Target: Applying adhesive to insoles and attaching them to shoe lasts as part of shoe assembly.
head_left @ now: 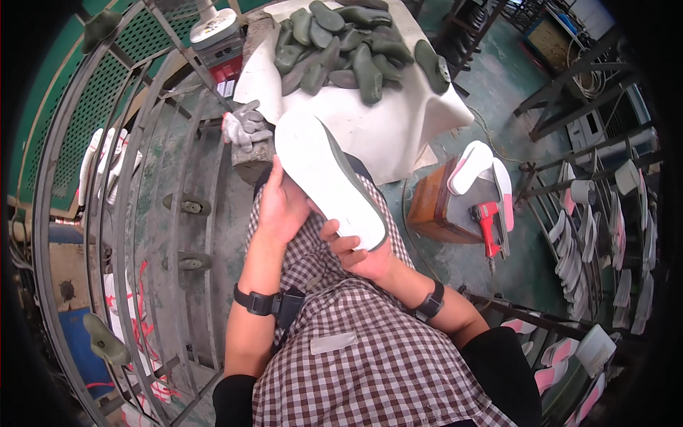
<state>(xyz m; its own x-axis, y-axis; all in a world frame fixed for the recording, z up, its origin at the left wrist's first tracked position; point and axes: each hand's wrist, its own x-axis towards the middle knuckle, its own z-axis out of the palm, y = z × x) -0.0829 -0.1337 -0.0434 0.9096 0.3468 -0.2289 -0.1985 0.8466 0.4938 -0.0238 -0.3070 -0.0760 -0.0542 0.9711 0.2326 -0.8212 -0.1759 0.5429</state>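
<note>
Above my lap I hold a dark green shoe last (344, 162) with a white insole (311, 152) lying flat over its sole. The wide toe end points away from me. My left hand (281, 205) grips its left side, thumb along the edge; the other fingers are partly hidden behind it. At the narrow heel end, my right hand (364, 257) wraps round, with fingertips resting on the white face. Just beyond is a heap of green shoe lasts (334, 50) on a white cloth (341, 128).
Grey work gloves (246, 125) lie left of the cloth. To the right, a brown box (434, 206) bears white insoles (471, 168) and a red air tool (486, 226). A metal rack (213, 178) stands close on the left; another with hanging insoles (569, 263) stands on the right.
</note>
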